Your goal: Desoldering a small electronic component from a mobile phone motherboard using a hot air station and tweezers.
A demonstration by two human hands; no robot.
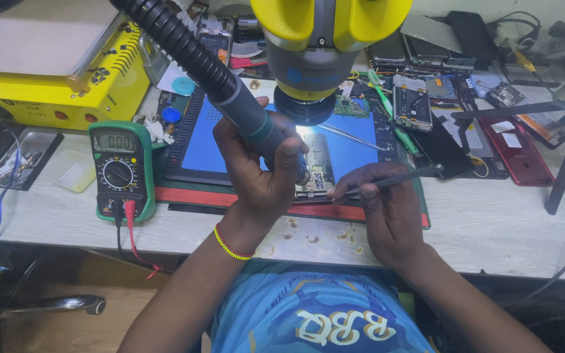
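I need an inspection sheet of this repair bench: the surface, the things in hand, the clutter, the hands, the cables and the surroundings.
Surface: pale worn bench; blue mat on it.
Job's things: circuit board lit under the yellow microscope.
Clutter: opened phones, red phone back, loose parts.
Hands: left hand grips hot-air handle; right hand holds thin dark tool at the board.
Cables: red and black multimeter leads; ribbed black hose.
Surroundings: green multimeter, yellow machine.
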